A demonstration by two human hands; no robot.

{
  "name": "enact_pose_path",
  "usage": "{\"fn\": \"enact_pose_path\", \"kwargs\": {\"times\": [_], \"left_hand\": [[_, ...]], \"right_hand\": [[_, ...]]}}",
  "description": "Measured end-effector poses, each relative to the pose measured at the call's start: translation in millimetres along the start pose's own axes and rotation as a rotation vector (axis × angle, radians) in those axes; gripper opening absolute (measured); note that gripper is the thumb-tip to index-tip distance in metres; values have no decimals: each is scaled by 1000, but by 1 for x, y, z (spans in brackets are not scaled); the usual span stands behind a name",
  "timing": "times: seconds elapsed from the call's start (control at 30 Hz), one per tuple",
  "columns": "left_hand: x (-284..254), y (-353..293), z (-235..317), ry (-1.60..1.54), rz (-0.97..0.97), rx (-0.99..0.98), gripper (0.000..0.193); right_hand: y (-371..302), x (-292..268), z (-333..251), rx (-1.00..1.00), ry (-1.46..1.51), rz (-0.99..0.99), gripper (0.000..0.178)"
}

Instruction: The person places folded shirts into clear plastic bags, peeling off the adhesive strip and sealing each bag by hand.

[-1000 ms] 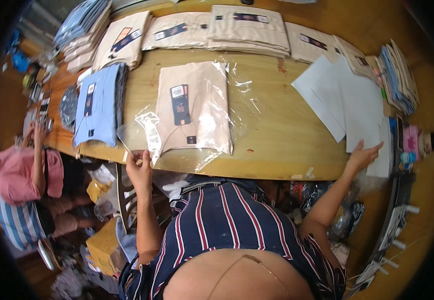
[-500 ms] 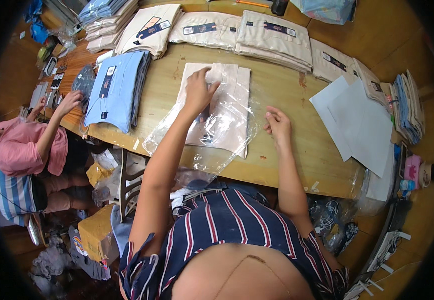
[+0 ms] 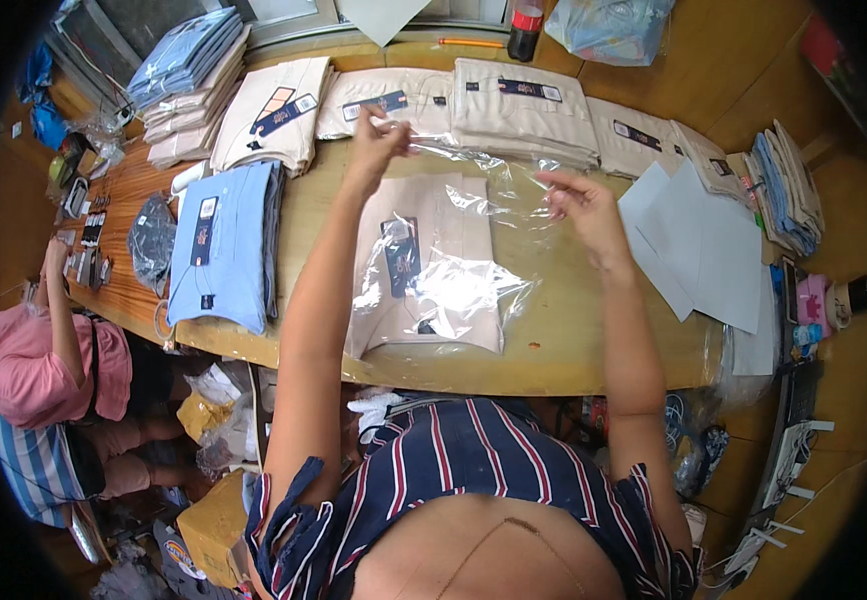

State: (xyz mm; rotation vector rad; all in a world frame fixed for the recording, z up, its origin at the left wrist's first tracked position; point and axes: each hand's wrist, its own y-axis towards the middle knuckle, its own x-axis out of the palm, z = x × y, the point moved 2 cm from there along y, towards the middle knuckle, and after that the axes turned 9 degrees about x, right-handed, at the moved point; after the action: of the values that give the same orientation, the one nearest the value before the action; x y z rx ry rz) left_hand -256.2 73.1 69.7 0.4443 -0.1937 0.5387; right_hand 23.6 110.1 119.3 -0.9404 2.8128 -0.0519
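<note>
- In the head view, the beige garment (image 3: 444, 225) lies folded on the table (image 3: 594, 345), in front of the person and between the two forearms.
- A dark tag (image 3: 401, 258) rests on its left half.
- Clear film (image 3: 514, 200) shines across the garment and spreads past its right edge; whether the garment is inside the film or under it, I cannot tell.
- The left hand (image 3: 381, 145) is raised beyond the garment's far edge, fingers half curled, with the film's far edge by the fingertips; whether it grips the film, I cannot tell.
- The right hand (image 3: 586, 208) is to the right of the garment, fingers loosely bent and pointing left, film at the fingertips; its grip is likewise unclear.
- A blue stack (image 3: 224, 245) lies left of the garment, near the left forearm.
- A beige stack (image 3: 524, 115) lies beyond the hands, among others along the table's far side.
- White sheets (image 3: 704, 250) overlap to the right of the right hand.
- A dark bottle (image 3: 525, 35) stands behind the beige stack.
- At far left is a co-worker in a pink top (image 3: 39, 355).
</note>
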Motion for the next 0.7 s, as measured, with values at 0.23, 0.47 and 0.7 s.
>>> {"fn": "enact_pose_path", "kwargs": {"times": [0.23, 0.47, 0.7], "left_hand": [[-5, 19, 137, 381, -335, 217, 12], [-9, 37, 176, 678, -500, 286, 46], [26, 49, 263, 1509, -103, 1146, 33]], "right_hand": [[31, -10, -82, -98, -245, -84, 28], [82, -5, -123, -303, -699, -3, 21], [88, -29, -200, -941, -1116, 959, 19]]}}
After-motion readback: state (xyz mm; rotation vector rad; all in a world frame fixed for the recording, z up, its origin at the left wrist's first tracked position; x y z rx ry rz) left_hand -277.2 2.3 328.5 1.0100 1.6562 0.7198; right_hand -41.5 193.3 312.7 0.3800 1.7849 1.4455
